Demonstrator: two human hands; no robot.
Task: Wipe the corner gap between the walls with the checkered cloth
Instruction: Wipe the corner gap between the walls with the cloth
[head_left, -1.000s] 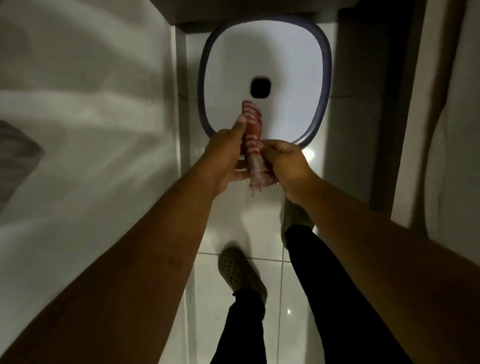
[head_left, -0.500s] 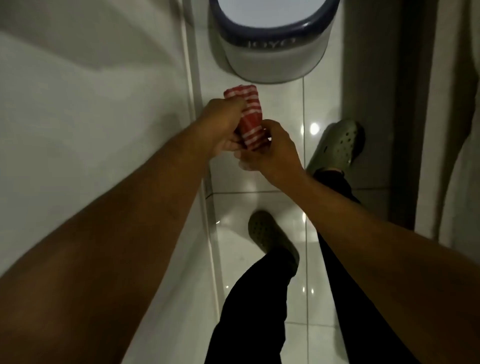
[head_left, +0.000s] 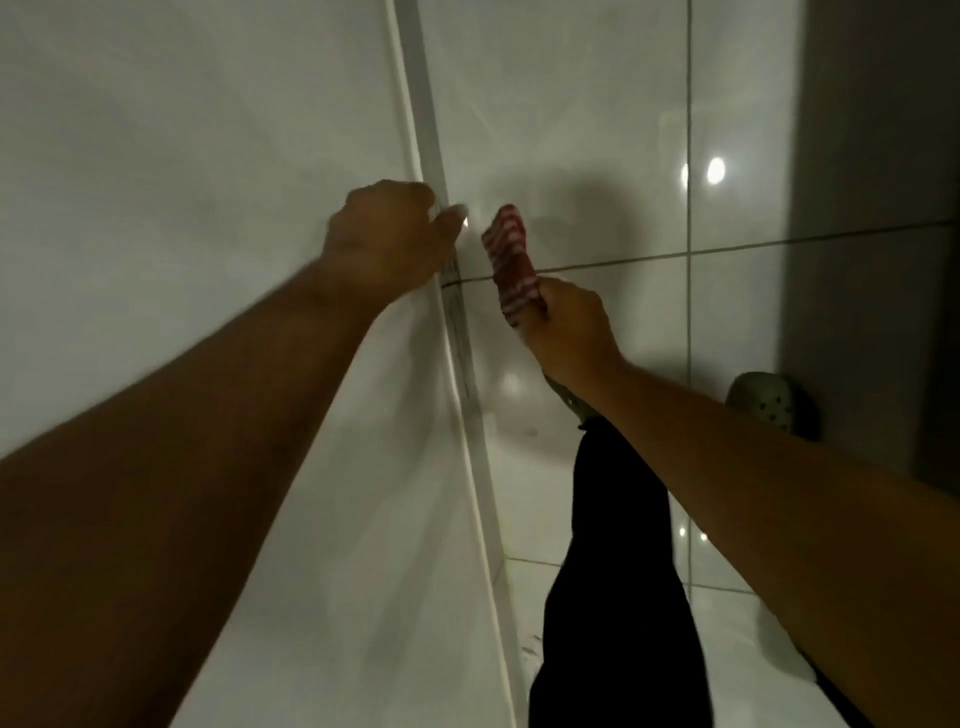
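The red-and-white checkered cloth (head_left: 511, 257), bunched into a roll, sticks up out of my right hand (head_left: 569, 327), which is shut on its lower end. The cloth hovers just right of the narrow gap (head_left: 434, 156) that runs along the foot of the white wall, not touching it. My left hand (head_left: 389, 239) rests against that gap with its fingers curled and nothing visible in it; the thumb points toward the cloth. A small space separates the two hands.
A white wall (head_left: 182, 182) fills the left side. Glossy white floor tiles (head_left: 597, 130) with dark grout lines lie to the right. My black trouser leg (head_left: 618, 545) and a grey-green clog (head_left: 769, 402) stand below. A dark door edge (head_left: 883, 208) is at the right.
My left hand has let go of the cloth and moved left onto the gap; my right hand alone keeps the cloth. The view has swung away from the white basin.
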